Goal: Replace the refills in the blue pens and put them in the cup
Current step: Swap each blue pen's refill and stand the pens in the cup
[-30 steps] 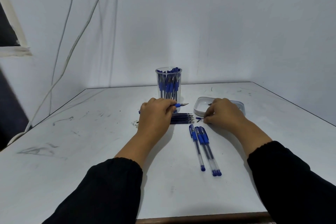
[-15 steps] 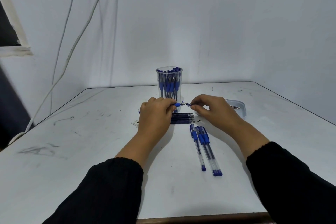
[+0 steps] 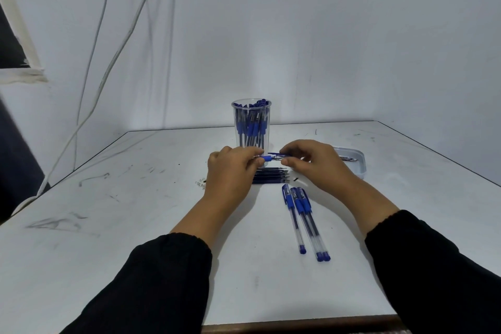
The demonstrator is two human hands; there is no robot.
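One blue pen (image 3: 267, 158) is pinched by left hand (image 3: 233, 168) at the barrel and right hand (image 3: 311, 163) at the tip end, just before the cup (image 3: 251, 125), already well filled; three pens (image 3: 303, 214) left below the grip, spare refills (image 3: 271, 179) beneath it

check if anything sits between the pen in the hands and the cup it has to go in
Nothing visible does. Both hands hold the pen just in front of the cup, whose open top already holds many pens.
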